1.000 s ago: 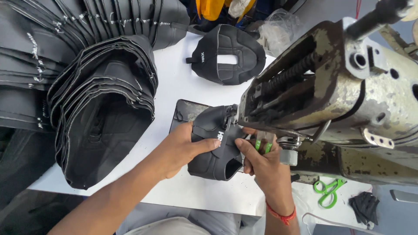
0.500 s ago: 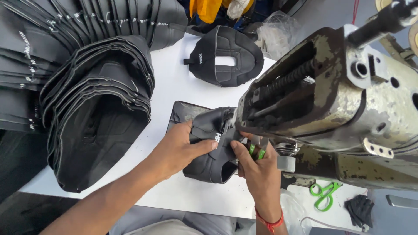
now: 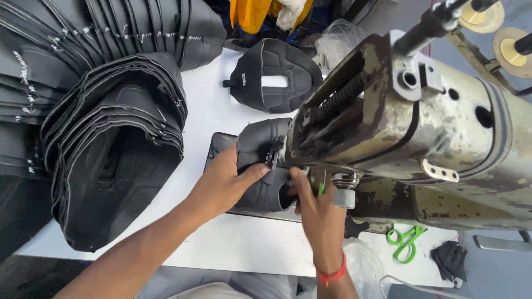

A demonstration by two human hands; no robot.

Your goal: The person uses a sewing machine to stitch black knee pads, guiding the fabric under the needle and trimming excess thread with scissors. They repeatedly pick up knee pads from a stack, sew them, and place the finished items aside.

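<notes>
Head view: hands (image 3: 221,182) on black pad (image 3: 260,160)

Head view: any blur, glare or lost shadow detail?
Head view: sharp overall, no motion blur on the left hand or right hand; white table bright but not blown out; stacked black pieces lose detail in dark folds; sewing machine evenly lit.

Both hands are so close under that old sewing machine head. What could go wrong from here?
The right hand has its fingers just beside the presser foot, so a slip might catch them. The left hand bunches the black padded piece; a fold could get stitched in. The leaning pile of black pieces might slide.
</notes>
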